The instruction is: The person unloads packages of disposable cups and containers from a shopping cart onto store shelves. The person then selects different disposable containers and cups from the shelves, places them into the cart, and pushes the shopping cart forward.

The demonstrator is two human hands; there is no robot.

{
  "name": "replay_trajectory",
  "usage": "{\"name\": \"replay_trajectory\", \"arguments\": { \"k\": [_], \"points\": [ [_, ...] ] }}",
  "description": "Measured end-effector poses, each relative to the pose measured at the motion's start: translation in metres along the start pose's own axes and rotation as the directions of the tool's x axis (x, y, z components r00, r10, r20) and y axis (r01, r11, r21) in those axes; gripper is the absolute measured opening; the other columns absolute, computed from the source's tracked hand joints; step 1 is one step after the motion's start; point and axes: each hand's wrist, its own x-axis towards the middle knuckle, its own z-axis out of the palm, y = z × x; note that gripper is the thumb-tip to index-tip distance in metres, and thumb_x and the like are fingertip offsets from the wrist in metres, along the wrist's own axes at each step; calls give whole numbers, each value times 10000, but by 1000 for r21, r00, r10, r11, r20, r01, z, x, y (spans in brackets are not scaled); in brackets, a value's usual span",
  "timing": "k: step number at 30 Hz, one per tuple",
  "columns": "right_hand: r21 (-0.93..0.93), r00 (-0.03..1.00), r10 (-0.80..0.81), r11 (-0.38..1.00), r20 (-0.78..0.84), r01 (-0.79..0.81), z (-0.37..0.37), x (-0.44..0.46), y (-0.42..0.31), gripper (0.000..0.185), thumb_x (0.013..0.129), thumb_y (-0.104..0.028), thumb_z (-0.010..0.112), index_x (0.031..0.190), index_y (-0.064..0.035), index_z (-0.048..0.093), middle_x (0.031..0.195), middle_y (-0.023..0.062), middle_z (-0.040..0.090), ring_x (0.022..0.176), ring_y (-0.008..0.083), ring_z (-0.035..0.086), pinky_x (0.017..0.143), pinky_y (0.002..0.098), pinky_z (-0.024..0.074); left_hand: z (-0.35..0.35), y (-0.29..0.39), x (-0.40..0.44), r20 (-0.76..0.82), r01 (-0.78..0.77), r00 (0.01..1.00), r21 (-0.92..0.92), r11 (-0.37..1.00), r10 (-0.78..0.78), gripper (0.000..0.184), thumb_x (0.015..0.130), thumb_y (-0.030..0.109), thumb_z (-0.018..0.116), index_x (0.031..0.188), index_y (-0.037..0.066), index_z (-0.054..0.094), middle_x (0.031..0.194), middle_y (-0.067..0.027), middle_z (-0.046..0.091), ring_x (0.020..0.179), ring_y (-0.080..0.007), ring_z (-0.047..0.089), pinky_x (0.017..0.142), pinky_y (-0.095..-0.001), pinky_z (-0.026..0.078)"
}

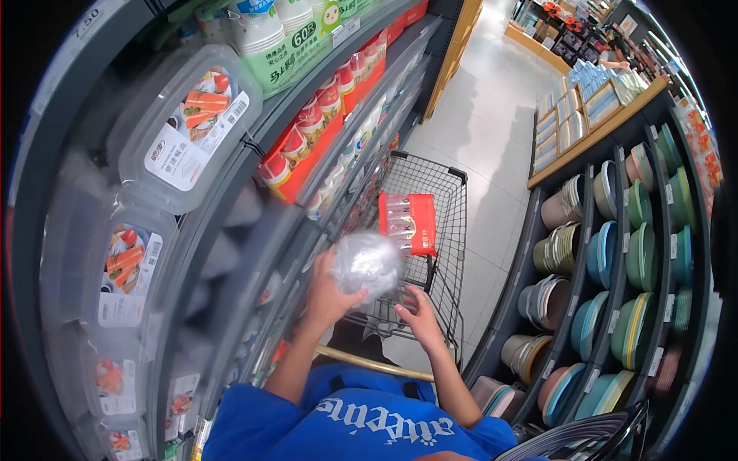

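A round, clear plastic-wrapped package point(367, 266), blurred by motion, is in my left hand point(329, 292), with the thumb over its lower edge. My right hand point(420, 313) is just to the right of the package, apart from it, fingers spread and holding nothing. Both hands are above the near end of a black wire shopping cart point(453, 265). Inside the cart lies a red package point(421, 224) with a clear window showing white items.
Shelves on the left hold clear plastic food boxes point(192, 131), green-wrapped cups point(284, 46) and red-packed cups point(323, 107). Stacked bowls point(642, 257) fill the right shelf point(569, 307). The cart's yellowish handle point(373, 363) crosses near my body. A tiled aisle point(480, 115) runs ahead.
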Motion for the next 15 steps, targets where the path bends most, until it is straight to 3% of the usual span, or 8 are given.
{"name": "replay_trajectory", "arguments": {
  "k": [2, 3, 6, 8, 12, 15],
  "points": [
    [-121, 993, -91, 989, -80, 81, -5, 3, 29, 481, 863, -151, 730, 1301, -62, 553, 1371, 131, 491, 1219, 262, 555, 964, 359, 495, -7, -6, 4, -181, -49, 980, 207, 977, 87, 877, 612, 194, 874, 1357, 19, 445, 1349, -199, 484, 1254, -400, 475, 1066, -460, 405],
    [-179, 986, -130, 978, -103, 110, -10, 1, 40, 468, 852, -149, 734, 1279, -57, 567, 1358, 136, 504, 1218, 272, 558, 958, 361, 494, -7, -18, 4, -170, -47, 980, 312, 949, 105, 896, 618, 191, 870, 1373, 29, 416, 1415, -204, 424, 1297, -424, 432, 1067, -487, 403],
    [-408, 963, -220, 902, -154, 140, -20, -16, 51, 393, 828, -133, 729, 1190, -35, 612, 1299, 175, 547, 1199, 352, 562, 949, 396, 488, 3, -70, 8, -158, -173, 945, 501, 848, 286, 875, 632, 175, 859, 1377, 34, 423, 1445, -202, 412, 1327, -429, 407, 1068, -494, 401],
    [-554, 957, -251, 822, -146, 131, -30, -27, 61, 381, 831, -135, 722, 1180, -28, 613, 1293, 189, 548, 1192, 377, 557, 963, 415, 481, 9, -102, 6, -111, -157, 962, 517, 842, 247, 871, 647, 174, 851, 1388, 35, 416, 1464, -201, 400, 1338, -428, 397, 1071, -506, 394],
    [-625, 968, -200, 778, -150, 64, -43, -52, 86, 370, 840, -130, 718, 1170, -23, 591, 1246, 193, 567, 1181, 392, 546, 988, 439, 459, 20, -163, -2, -66, -127, 977, 577, 807, 201, 866, 644, 176, 859, 1384, 45, 428, 1511, -227, 346, 1348, -443, 388, 1081, -533, 371],
    [-750, 976, -169, 661, -135, 10, -48, -69, 107, 362, 842, -160, 710, 1152, -2, 614, 1226, 181, 583, 1131, 384, 564, 975, 458, 446, 26, -202, 3, -147, -6, 982, 611, 792, 121, 866, 695, 182, 827, 1433, 64, 391, 1484, -201, 372, 1320, -447, 399, 1057, -537, 380]
  ]
}}
